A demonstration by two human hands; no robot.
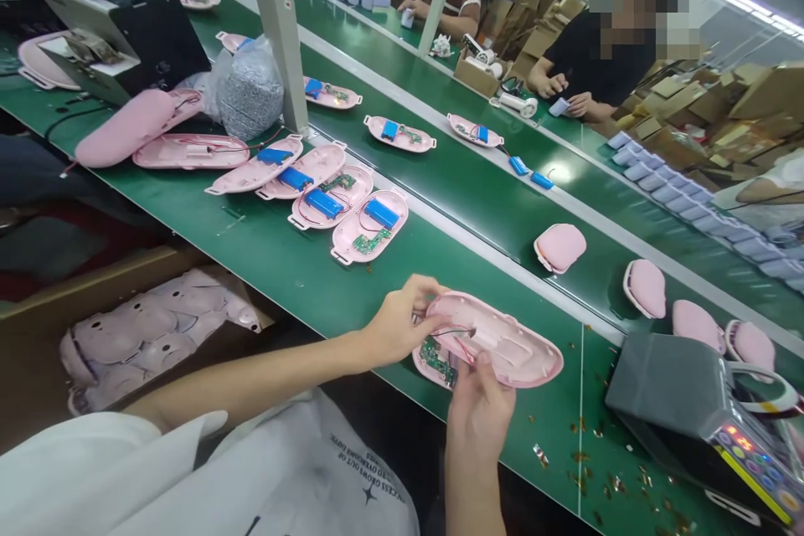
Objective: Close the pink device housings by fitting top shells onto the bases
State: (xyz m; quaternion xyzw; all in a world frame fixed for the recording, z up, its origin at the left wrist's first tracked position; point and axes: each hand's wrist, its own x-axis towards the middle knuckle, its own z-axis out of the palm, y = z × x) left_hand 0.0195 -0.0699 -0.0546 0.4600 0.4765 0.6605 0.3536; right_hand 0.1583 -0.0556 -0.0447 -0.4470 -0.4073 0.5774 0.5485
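Note:
A pink plastic shell half (512, 343), hollow side facing me, is tilted up above the table edge. Behind and below it lies a second pink half with a green circuit board (438, 362). Thin red and black wires run between the halves. My left hand (402, 320) is closed on the left end of the upper shell, thumb on its inner side. Closed at the shell's lower edge, beside the wires, is my right hand (481, 406); its thumb lies on the inner rim, and some of its fingers are hidden.
Open pink shells with blue batteries (382, 213) lie to the left. Closed pink cases (562, 248) sit farther right, by a grey machine (672, 402) with lit digits. Metal scraps (615, 484) litter the right side. A metal post (276, 33) rises ahead; two people work opposite.

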